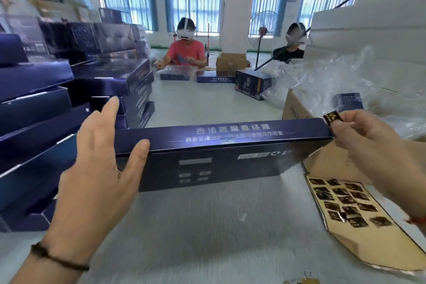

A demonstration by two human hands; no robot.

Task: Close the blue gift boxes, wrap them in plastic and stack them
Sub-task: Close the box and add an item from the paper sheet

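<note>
Two hands work one blue box (221,143) that stands on edge at the centre of the bench (207,226). The left hand (99,159) is at the box's 9 o'clock end, its fingers (110,108) straight and spread behind the end, the thumb laid on the front face; it steadies the box without curling round it. The right hand (368,143) is at the 3 o'clock end, where its fingers pinch a small dark sticker (332,117) with gold print, touching the box's upper corner. The box's long top edge carries pale lettering and faces the camera.

At 4 o'clock from the box a tan sheet (359,221) lies flat on the bench, bearing more dark stickers in rows. Just behind it, at 3 o'clock, is an open brown carton (297,110) with crumpled clear plastic (345,80) heaped in and over it. At 9 to 10 o'clock a stack (36,104) of blue boxes rises beside the left hand, well apart from the sheet. At 12 o'clock, across the bench, two seated people (186,50) wear white headsets, with more boxes lying before them.
</note>
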